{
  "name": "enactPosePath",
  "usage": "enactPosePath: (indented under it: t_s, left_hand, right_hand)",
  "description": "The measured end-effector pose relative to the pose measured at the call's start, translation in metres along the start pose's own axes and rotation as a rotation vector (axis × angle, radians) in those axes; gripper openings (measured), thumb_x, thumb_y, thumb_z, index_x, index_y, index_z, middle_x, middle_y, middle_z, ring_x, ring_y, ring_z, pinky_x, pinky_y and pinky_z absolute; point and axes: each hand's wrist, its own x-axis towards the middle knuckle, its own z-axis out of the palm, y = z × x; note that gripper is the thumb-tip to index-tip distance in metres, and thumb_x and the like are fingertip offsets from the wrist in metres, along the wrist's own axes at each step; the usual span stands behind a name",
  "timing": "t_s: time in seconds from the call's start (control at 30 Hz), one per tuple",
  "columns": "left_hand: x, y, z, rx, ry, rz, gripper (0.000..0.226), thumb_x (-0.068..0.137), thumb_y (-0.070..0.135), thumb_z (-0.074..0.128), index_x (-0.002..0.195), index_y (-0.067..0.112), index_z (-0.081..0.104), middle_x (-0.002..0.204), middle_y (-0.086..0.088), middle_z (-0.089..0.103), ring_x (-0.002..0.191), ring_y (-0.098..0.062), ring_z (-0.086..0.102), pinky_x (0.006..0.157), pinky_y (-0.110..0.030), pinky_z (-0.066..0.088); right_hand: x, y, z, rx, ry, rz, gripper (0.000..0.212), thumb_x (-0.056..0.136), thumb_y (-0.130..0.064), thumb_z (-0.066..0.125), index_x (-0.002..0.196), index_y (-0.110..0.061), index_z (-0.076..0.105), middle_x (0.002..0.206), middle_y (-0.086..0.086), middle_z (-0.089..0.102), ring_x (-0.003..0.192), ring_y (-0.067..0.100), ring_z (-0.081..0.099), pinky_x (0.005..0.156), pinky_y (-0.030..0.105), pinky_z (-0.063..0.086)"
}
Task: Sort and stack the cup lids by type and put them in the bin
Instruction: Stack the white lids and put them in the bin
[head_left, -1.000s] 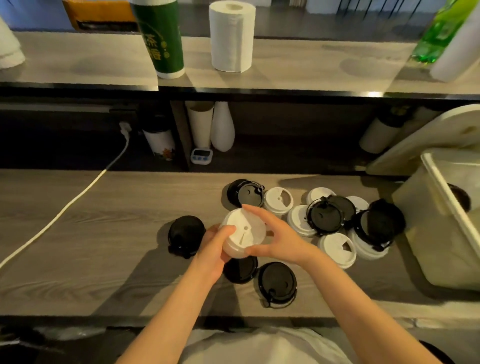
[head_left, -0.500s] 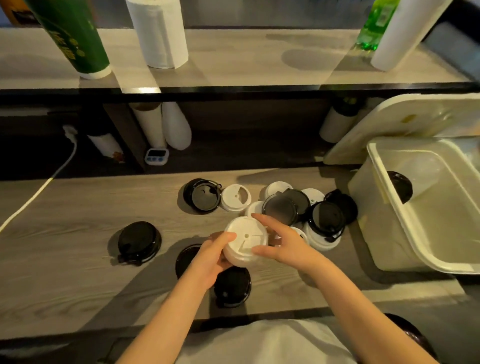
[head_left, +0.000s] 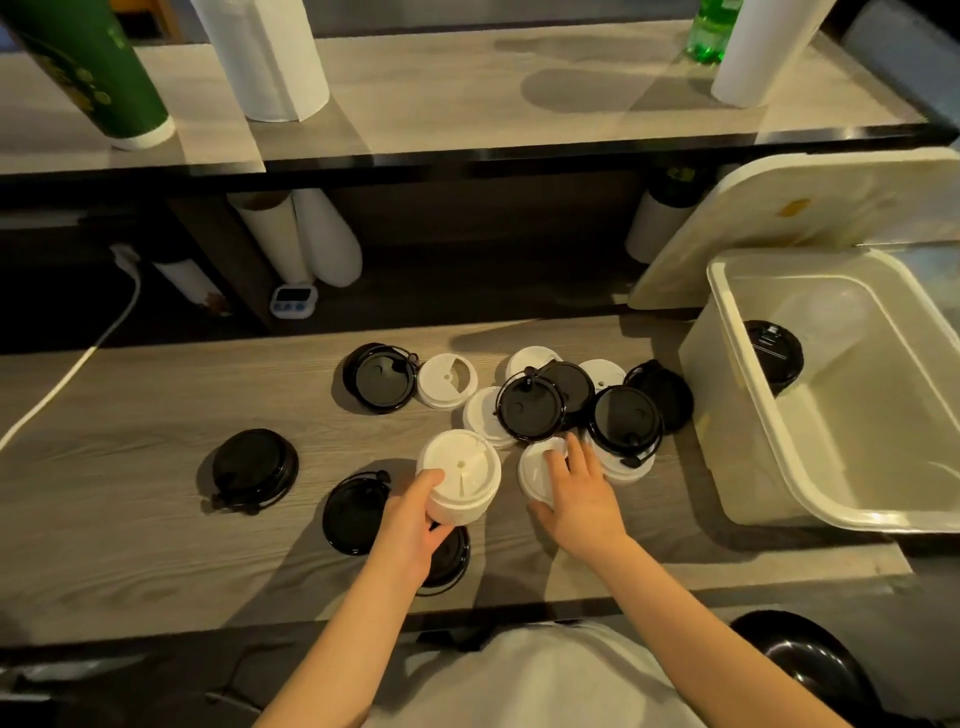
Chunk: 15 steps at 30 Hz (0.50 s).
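Head view: the left hand (head_left: 410, 525) grips a short stack of round white plastic lids (head_left: 460, 478) above the grey wood-grain counter (head_left: 130, 499), likely collecting one type. The right hand (head_left: 579, 493), fingers spread, presses on a loose white lid (head_left: 535, 470); the cream plastic bin (head_left: 769, 467) stands to the right.

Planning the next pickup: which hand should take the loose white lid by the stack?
Right. The right hand already rests on that white lid, while the left hand is holding the white lid stack.
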Motion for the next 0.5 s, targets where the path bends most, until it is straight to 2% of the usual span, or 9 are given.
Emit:
enactPosePath:
  t_s: [0.17, 0.4, 0.5]
  left_hand:
    - [-0.003, -0.003, -0.005, -0.003, 0.03, 0.024, 0.049, 0.088, 0.012, 0.057, 0.135, 0.012, 0.043, 0.118, -0.009, 0.053, 0.107, -0.022, 0.051, 0.085, -0.038, 0.044]
    - [-0.003, -0.009, -0.003, 0.02, 0.023, 0.021, 0.057, 0.085, 0.011, 0.061, 0.137, 0.009, 0.037, 0.12, -0.011, 0.053, 0.108, -0.024, 0.051, 0.088, -0.04, 0.045]
    - [-0.001, -0.01, 0.0, 0.043, 0.022, 0.015, 0.061, 0.084, 0.012, 0.064, 0.137, 0.009, 0.035, 0.124, -0.011, 0.053, 0.109, -0.023, 0.052, 0.089, -0.04, 0.045]
  right_hand:
    - [0.005, 0.001, 0.001, -0.024, 0.06, -0.017, 0.071, 0.078, -0.047, 0.067, 0.132, -0.016, 0.033, 0.141, 0.013, 0.028, 0.131, 0.033, 0.029, 0.102, 0.038, 0.038]
    - [0.006, 0.007, 0.006, 0.053, 0.003, -0.044, 0.071, 0.074, -0.042, 0.069, 0.13, -0.019, 0.031, 0.132, 0.009, 0.034, 0.124, 0.03, 0.033, 0.101, 0.037, 0.037]
    - [0.002, 0.014, 0.0, 0.326, -0.006, -0.022, 0.073, 0.068, -0.04, 0.073, 0.127, -0.022, 0.035, 0.123, 0.002, 0.041, 0.118, 0.026, 0.036, 0.096, 0.035, 0.037]
